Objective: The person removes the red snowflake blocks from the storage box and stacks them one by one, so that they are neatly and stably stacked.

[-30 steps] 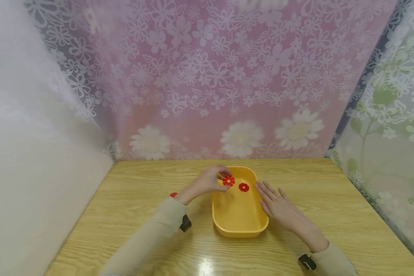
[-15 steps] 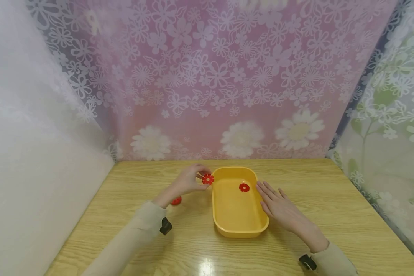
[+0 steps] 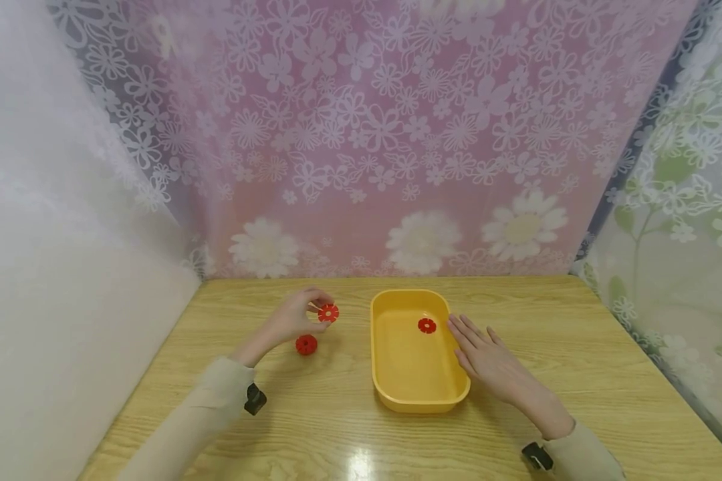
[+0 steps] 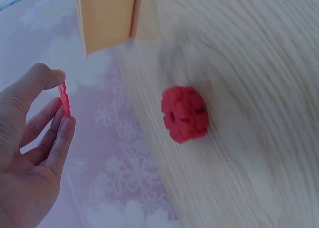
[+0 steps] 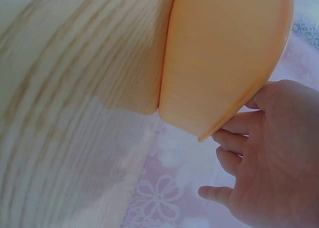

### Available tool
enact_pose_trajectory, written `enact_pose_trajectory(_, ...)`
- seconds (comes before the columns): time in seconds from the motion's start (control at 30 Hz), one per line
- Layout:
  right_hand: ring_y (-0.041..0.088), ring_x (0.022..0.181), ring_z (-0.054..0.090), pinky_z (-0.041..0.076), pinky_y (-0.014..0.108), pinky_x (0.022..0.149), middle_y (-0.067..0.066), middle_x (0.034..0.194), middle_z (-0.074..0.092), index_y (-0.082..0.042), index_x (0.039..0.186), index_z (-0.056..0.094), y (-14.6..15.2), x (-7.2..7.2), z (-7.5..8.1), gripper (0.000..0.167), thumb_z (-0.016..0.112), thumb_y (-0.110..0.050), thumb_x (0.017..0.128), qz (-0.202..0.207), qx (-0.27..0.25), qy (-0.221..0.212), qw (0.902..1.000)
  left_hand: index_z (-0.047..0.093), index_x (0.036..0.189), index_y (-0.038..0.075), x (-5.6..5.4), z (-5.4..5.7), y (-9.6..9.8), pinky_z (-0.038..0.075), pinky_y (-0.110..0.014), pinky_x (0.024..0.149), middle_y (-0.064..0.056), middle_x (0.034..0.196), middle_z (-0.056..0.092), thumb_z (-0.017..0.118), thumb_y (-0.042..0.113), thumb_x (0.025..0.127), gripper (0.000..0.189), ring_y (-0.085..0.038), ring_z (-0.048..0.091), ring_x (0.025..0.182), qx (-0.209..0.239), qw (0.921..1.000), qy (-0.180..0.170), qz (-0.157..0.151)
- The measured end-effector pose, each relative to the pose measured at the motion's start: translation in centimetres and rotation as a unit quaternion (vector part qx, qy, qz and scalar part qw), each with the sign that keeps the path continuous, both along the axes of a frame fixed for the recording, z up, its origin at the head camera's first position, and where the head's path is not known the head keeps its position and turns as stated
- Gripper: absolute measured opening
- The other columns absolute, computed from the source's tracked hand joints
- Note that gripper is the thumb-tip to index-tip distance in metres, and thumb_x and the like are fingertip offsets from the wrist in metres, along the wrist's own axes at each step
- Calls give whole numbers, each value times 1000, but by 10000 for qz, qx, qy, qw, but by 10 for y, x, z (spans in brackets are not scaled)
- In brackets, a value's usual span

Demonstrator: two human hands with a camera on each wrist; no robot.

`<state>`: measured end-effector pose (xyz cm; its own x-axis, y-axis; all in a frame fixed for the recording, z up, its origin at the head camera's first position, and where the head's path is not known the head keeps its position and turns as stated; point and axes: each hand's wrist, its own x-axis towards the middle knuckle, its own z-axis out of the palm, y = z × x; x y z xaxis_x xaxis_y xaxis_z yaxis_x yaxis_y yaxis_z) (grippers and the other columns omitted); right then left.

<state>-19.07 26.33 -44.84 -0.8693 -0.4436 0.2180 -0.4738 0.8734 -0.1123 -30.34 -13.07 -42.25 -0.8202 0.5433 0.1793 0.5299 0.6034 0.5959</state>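
Note:
Between thumb and fingertips my left hand point(image 3: 295, 316) pinches a red notched disc point(image 3: 328, 313), held on edge above the table; the left wrist view shows this disc point(image 4: 64, 99) thin and side-on. Just below that hand, a short stack of red notched discs point(image 3: 306, 345) stands on the table, with a hole in its top. Another red notched disc point(image 3: 426, 326) lies inside the yellow plastic basin point(image 3: 418, 381), toward its far end. My right hand point(image 3: 492, 361) rests with straight fingers along the basin's right rim. In the right wrist view its fingertips touch the rim point(image 5: 239, 104).
Everything stands on a wood-grain table point(image 3: 337, 427). A pink flowered curtain point(image 3: 361, 153) closes off the back, a pale sheet point(image 3: 84, 220) the left side, and a leafy patterned sheet point(image 3: 686, 234) the right.
My left hand has moved left, carrying its red disc from over the basin to above the table near the stack. The stack, earlier partly behind the wrist, is now in full view. My right hand stays put.

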Motion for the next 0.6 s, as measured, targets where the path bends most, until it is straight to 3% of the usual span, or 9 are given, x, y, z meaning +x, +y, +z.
enact_pose_trajectory(0.27,37,148,33,27,67,116,16,162,34,1,154,38,0,-1,-1,55,51,-23,106,3,57,34,10000,68,119,2,4,-6,-25,58,-47,92,-10,114,66,82,10,84,39,-28,65,105,21,9996,94,255)
enact_pose_trajectory(0.6,38,147,34,30,67,114,17,161,35,2,154,39,1,-2,-1,55,52,-22,106,35,109,98,9999,69,118,-2,10,-25,-43,60,-41,88,-9,112,67,83,5,81,40,-27,65,103,-114,9993,-3,359)
